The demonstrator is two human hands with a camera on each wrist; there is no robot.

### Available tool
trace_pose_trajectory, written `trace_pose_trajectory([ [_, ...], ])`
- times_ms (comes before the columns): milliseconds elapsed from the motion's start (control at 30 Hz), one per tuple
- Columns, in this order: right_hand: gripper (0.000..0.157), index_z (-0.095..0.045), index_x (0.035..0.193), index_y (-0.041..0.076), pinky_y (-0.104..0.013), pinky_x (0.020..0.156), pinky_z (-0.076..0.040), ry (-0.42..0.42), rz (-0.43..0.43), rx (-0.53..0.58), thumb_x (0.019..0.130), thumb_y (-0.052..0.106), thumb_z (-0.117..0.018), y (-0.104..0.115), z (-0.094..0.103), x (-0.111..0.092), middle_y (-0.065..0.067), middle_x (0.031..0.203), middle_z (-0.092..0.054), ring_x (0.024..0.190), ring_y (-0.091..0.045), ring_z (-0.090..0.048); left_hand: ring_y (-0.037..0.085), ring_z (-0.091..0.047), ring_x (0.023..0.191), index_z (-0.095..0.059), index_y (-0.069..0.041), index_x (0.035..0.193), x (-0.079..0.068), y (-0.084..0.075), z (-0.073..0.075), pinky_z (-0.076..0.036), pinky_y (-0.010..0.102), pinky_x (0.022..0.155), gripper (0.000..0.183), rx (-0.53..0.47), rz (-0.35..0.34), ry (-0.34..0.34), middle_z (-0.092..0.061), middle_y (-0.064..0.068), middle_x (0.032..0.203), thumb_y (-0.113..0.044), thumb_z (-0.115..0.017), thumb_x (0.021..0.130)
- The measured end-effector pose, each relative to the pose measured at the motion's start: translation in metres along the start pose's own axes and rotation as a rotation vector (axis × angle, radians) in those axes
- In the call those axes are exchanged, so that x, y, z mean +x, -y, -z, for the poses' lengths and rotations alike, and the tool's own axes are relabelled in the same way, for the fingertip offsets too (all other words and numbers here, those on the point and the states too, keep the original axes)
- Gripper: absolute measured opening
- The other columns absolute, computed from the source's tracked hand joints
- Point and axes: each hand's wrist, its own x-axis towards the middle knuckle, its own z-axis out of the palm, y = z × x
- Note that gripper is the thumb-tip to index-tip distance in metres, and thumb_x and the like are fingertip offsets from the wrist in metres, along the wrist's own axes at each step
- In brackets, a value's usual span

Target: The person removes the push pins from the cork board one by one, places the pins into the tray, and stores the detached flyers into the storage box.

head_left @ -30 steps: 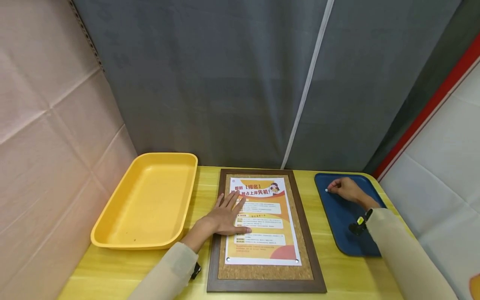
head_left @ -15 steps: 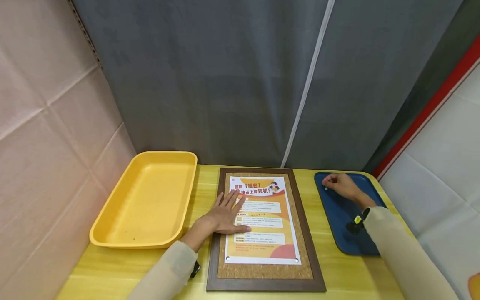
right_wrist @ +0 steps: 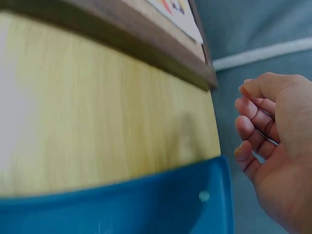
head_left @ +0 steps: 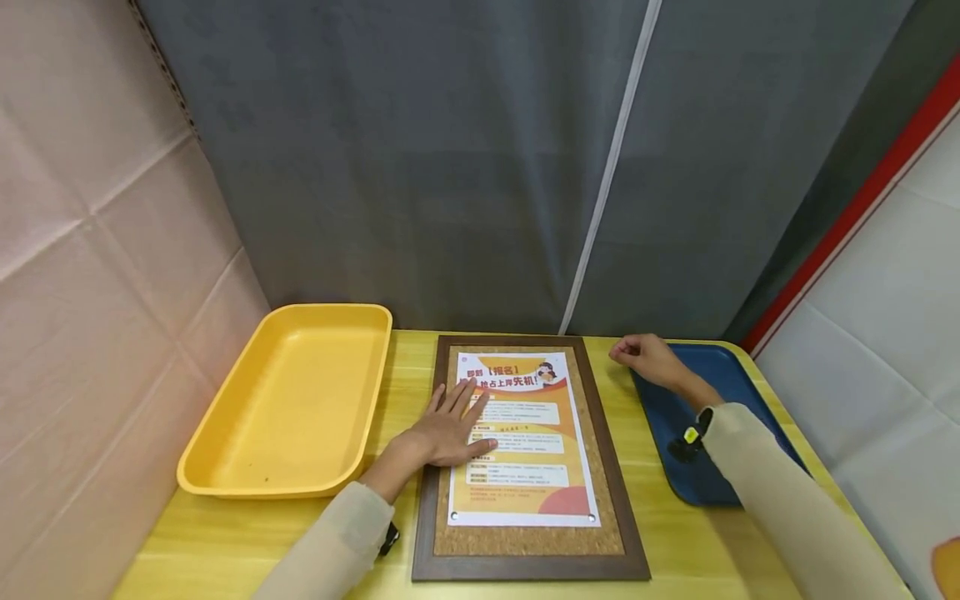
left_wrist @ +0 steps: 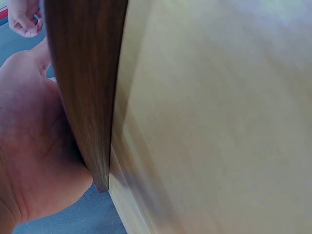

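Where your two beige sleeves (head_left: 337, 533) reach in over the one wooden table (head_left: 678, 546), one brown-framed cork board (head_left: 528, 543) lies between your arms. Two round pins (head_left: 453, 516) sit at the near corners of the single printed poster (head_left: 517, 417) on that board, one per corner. Your left hand (head_left: 450, 435) rests palm down on the poster's left side, fingers straight and spread, its heel over the frame. Of two trays, the yellow tray (head_left: 300, 400) stands left of the board and the blue tray (head_left: 731, 379) right of it. One small pale piece (right_wrist: 204, 196) lies in the blue tray, near its far end. Your right hand (head_left: 651, 360) is held above the table, fingertips over the gap between board and blue tray, fingers curled, thumb close to the index finger; you cannot tell whether they pinch anything. Behind hangs grey cloth (head_left: 420, 167) with one white strip (head_left: 611, 167).
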Motion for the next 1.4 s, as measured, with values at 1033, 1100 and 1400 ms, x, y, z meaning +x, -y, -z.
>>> trace_pose_trajectory([
  [1033,0.015,-0.076,0.106,-0.005,-0.024,0.07,-0.052,0.164,0.157,0.113,0.102,0.008,-0.07,0.104,-0.094,0.064,-0.009,0.092,-0.073,0.079,-0.016,-0.061,0.028,0.014,0.164,0.002,-0.022,0.172,-0.009,0.003,0.0,0.012,0.056,0.129,0.074,0.018,0.033,0.002,0.016,0.009,0.177,-0.059,-0.022,0.113],
  [1100,0.014,-0.077,0.105,-0.003,-0.024,0.07,-0.051,0.169,0.16,0.105,0.102,0.008,-0.07,0.106,-0.098,0.068,-0.007,0.091,-0.073,0.078,-0.014,-0.06,0.028,0.014,0.164,0.001,-0.021,0.172,-0.009,0.003,0.001,0.012,0.057,0.129,0.074,0.013,0.03,-0.003,0.015,0.009,0.177,-0.059,-0.023,0.113],
  [1400,0.016,-0.078,0.108,0.0,-0.026,0.078,-0.05,0.194,0.104,0.093,0.102,0.013,-0.072,0.111,-0.117,0.081,-0.006,0.095,-0.074,0.083,-0.015,-0.06,0.028,0.014,0.164,0.002,-0.021,0.172,-0.005,0.002,0.0,0.011,0.057,0.129,0.074,0.02,0.008,-0.007,0.015,0.009,0.177,-0.059,-0.02,0.113],
])
